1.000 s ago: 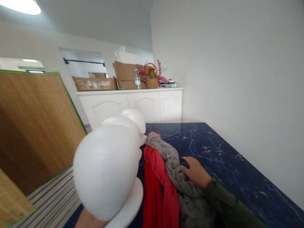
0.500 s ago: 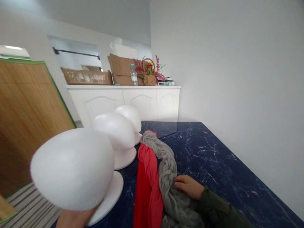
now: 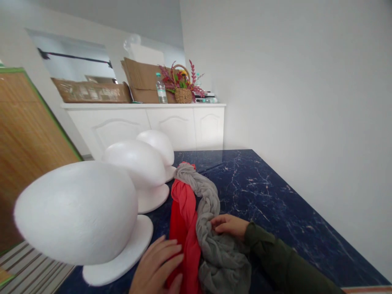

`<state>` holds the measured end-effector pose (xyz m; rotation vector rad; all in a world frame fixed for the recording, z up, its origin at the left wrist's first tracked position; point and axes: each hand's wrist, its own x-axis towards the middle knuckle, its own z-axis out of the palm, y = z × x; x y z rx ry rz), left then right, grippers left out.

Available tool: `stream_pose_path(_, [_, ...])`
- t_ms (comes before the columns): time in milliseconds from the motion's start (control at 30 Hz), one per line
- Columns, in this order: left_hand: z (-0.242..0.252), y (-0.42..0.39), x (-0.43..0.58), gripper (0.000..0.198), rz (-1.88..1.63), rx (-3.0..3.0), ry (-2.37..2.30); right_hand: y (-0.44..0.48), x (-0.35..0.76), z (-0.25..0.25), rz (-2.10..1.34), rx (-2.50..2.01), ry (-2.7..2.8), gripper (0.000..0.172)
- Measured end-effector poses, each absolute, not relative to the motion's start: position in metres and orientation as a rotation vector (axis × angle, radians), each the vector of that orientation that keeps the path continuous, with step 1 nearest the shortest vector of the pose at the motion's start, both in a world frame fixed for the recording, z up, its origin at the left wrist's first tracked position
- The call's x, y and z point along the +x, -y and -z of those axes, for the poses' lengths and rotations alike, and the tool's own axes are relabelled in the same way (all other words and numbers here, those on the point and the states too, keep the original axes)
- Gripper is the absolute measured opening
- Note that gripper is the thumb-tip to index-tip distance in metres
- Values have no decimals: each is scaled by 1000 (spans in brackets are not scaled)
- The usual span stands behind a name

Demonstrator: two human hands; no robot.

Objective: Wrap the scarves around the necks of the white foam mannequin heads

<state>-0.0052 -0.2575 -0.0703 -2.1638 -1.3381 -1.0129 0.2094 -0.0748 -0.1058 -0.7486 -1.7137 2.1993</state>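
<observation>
A grey scarf and a red scarf lie bunched side by side on the dark blue marble table. My right hand rests on the grey scarf with its fingers curled into the fabric. Fingers stretched out, my left hand lies on the near end of the red scarf. Three white foam heads stand in a row left of the scarves: the nearest, a middle one and the farthest.
A white sideboard at the back carries cardboard boxes, a water bottle and a flower basket. A bamboo screen stands at the left. A white wall runs along the table's right side.
My left hand has let go of the nearest foam head, which now stands on the table, and moved onto the red scarf. My right hand closed on the grey scarf.
</observation>
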Motion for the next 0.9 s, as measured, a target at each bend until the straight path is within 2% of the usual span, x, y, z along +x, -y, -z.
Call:
stream_pose_path(67, [47,218,32,29,1019,-2385,1303,87,199,105,-2295,-553,1624,29])
stream_pose_path(167, [37,151,70,32,830,-2696,1351,91,196,106,-2309,-529,1466,23])
stream_pose_path(233, [50,115,79,37,675,-2722,1510,82,203,106,-2305,-606,1420,20])
stream_pose_path(333, [80,84,70,39,440,-2668,1779,56,220,107,-2341,-678,1348,26])
stream_pose_path(500, [104,78,42,48,305,-2669,1854,18,238,111,-2378,-683,1113,35])
stream_pose_path(900, [101,80,41,50,259,-2676,1821,28,228,105,-2234,-850,1283,19])
